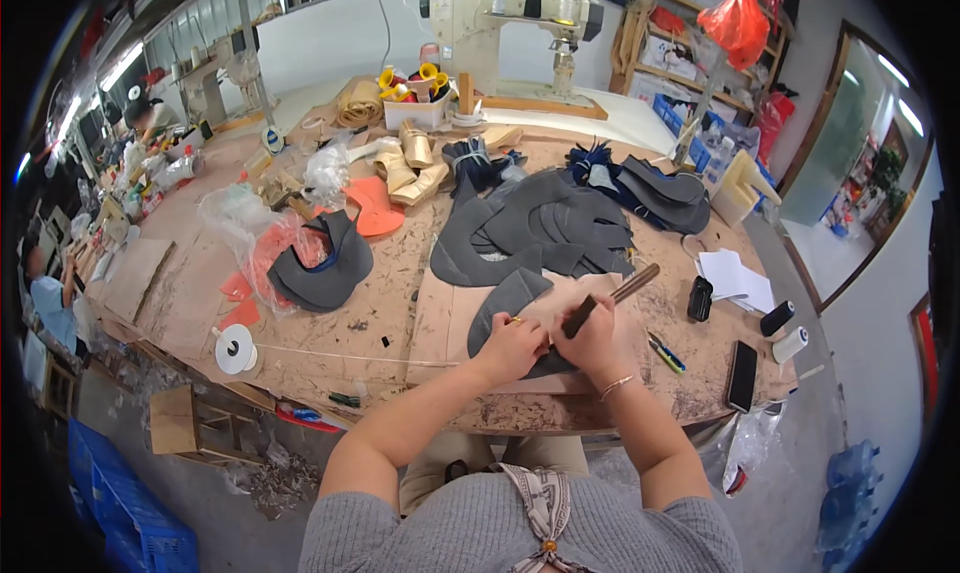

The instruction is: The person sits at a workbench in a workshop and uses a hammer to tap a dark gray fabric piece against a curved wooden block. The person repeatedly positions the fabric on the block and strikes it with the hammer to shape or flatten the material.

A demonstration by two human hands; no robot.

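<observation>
Directly beneath the left hand lay a curved grey piece

One end of it showed just beyond the left hand's bent fingers, and another part showed on the near side, below the right hand. That right hand was closed around a brown tool, which stuck out past the fist, away and to the right. Whether the left fingertips pinched the piece or only pressed it, one could not tell. A heap of grey pieces lay just beyond both hands; a white spool stood well left of them.
</observation>
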